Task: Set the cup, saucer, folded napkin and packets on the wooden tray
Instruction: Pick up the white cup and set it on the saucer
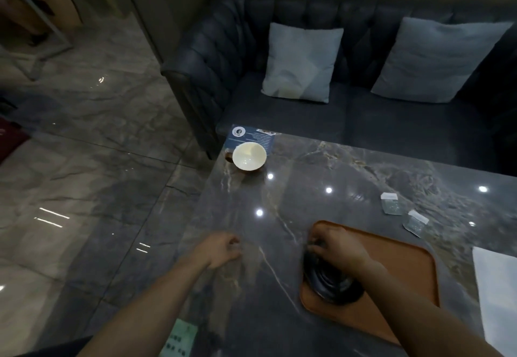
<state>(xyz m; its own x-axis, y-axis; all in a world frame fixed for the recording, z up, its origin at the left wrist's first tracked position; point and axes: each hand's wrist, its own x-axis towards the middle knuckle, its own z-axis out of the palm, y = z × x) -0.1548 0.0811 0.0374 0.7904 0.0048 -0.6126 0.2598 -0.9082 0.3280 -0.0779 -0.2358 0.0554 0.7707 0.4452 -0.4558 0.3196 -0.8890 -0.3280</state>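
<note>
I'm over a glossy dark marble table, with a dark tufted sofa behind and polished tile floor to the left. My right hand pinches the far rim of the dark round saucer on the orange-brown wooden tray, near its left edge. My left hand hovers loosely curled, holding nothing. The cream-lined cup sits at the far left corner; two small clear packets and the white folded napkin lie right of the tray.

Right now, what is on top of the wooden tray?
A dark saucer sits at the wooden tray's left end, gripped by the right hand, which covers part of it. The rest of the tray looks bare.
</note>
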